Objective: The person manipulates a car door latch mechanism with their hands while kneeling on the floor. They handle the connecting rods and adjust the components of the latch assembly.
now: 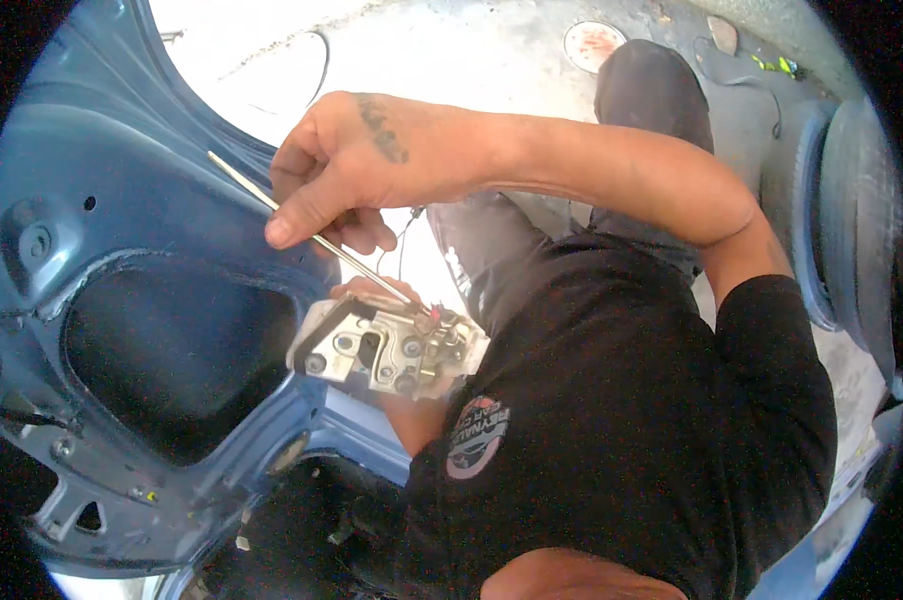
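A silvery metal car door latch with a dark slot, bolts and a small red piece rests in my left hand. The fingers of that hand are closed round its back and mostly hidden behind it. Above it, my right hand pinches a thin straight metal rod between thumb and fingers. One end of the rod sticks out past the thumb to the upper left. Its lower end meets the latch beside the red piece; whether it is fixed there I cannot tell.
On the left stands a blue car door panel with a large dark opening. A wheel is at the right. On the ground lie a round white lid with reddish stains, a stone and a yellow-green object. My dark-clothed leg stretches out ahead.
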Demonstrator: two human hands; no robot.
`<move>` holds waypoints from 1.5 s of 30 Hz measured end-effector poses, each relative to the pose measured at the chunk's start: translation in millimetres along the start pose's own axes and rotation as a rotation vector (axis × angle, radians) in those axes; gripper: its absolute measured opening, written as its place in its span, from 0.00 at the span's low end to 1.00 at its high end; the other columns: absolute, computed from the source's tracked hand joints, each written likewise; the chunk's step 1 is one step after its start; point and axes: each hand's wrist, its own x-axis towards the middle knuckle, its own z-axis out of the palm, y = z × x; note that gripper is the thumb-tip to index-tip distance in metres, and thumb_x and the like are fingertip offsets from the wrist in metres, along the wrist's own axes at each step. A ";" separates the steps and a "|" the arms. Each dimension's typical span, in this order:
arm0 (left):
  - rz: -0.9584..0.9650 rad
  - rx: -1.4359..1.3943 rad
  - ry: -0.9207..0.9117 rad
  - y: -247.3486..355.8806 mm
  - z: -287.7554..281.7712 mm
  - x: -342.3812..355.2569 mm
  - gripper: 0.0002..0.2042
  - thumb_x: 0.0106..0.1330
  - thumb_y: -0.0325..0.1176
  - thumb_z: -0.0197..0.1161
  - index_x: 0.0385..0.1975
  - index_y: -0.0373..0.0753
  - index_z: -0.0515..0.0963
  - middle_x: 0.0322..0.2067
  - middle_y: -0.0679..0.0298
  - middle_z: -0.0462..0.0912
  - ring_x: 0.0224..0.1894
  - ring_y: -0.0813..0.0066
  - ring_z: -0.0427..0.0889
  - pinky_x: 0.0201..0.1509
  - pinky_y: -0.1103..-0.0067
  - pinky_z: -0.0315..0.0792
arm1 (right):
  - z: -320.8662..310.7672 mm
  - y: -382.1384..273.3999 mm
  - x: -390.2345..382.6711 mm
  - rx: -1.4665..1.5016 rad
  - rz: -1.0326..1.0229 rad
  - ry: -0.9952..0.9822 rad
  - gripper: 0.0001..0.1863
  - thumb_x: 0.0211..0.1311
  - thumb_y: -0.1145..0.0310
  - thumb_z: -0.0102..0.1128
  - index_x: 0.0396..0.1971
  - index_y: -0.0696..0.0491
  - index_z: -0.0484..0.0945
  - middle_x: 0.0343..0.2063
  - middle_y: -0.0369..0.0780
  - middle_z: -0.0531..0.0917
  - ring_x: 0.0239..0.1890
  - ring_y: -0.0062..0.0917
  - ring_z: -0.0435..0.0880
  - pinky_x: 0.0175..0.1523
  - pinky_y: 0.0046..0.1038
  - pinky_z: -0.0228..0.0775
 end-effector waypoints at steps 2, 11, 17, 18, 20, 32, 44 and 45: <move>0.052 -0.058 0.088 -2.9 12.1 -0.9 0.24 0.67 0.45 0.71 0.55 0.33 0.79 0.45 0.36 0.82 0.45 0.41 0.87 0.46 0.53 0.83 | 1.4 -6.2 -4.8 -0.033 -0.037 0.066 0.18 0.62 0.59 0.73 0.29 0.63 0.84 0.19 0.41 0.84 0.20 0.24 0.84 0.25 0.25 0.79; 0.194 -0.295 0.320 -16.0 51.3 4.6 0.23 0.69 0.47 0.68 0.53 0.34 0.79 0.42 0.42 0.83 0.43 0.47 0.87 0.44 0.55 0.83 | 6.9 -3.2 -1.5 -0.056 -0.051 0.189 0.19 0.60 0.60 0.73 0.26 0.64 0.83 0.18 0.43 0.83 0.18 0.24 0.84 0.23 0.25 0.79; 0.218 -0.414 0.360 -17.9 62.3 12.0 0.22 0.70 0.48 0.66 0.52 0.35 0.79 0.40 0.46 0.83 0.41 0.51 0.87 0.43 0.56 0.83 | 9.0 -2.6 -3.3 -0.132 -0.032 0.210 0.20 0.60 0.60 0.72 0.27 0.65 0.83 0.17 0.44 0.83 0.19 0.26 0.85 0.23 0.26 0.79; 0.214 -0.440 0.364 -17.8 63.5 13.1 0.22 0.70 0.48 0.66 0.51 0.35 0.79 0.40 0.46 0.83 0.41 0.52 0.86 0.43 0.57 0.82 | 11.4 -7.9 -5.0 -0.163 -0.040 0.217 0.20 0.60 0.60 0.72 0.27 0.66 0.83 0.17 0.44 0.83 0.19 0.26 0.86 0.23 0.26 0.79; 0.200 -0.499 0.377 -16.5 65.7 16.0 0.22 0.71 0.49 0.66 0.51 0.35 0.79 0.39 0.47 0.83 0.41 0.53 0.86 0.43 0.57 0.82 | 18.6 -17.4 -8.3 -0.164 -0.080 0.208 0.18 0.61 0.60 0.72 0.26 0.63 0.82 0.16 0.39 0.81 0.18 0.20 0.82 0.24 0.23 0.73; 0.506 -0.441 0.620 -39.9 67.5 25.2 0.29 0.69 0.50 0.61 0.63 0.37 0.70 0.51 0.55 0.77 0.53 0.59 0.76 0.58 0.60 0.73 | 2.3 -20.1 -2.0 -0.224 -0.086 0.243 0.18 0.65 0.58 0.70 0.28 0.61 0.83 0.17 0.38 0.82 0.18 0.19 0.82 0.25 0.21 0.74; 0.599 -0.354 0.381 -44.0 51.6 15.9 0.41 0.72 0.67 0.43 0.75 0.40 0.58 0.70 0.46 0.65 0.69 0.41 0.68 0.73 0.41 0.60 | 7.6 -13.5 11.7 -0.298 -0.121 0.189 0.17 0.66 0.61 0.67 0.29 0.62 0.86 0.16 0.40 0.83 0.18 0.21 0.83 0.26 0.25 0.76; 0.593 -0.355 0.362 -42.7 49.0 19.1 0.41 0.72 0.67 0.43 0.75 0.40 0.58 0.70 0.46 0.65 0.70 0.41 0.68 0.73 0.41 0.60 | 6.6 -10.7 11.2 -0.269 -0.090 0.194 0.17 0.67 0.61 0.67 0.29 0.62 0.85 0.15 0.39 0.81 0.17 0.19 0.82 0.26 0.24 0.75</move>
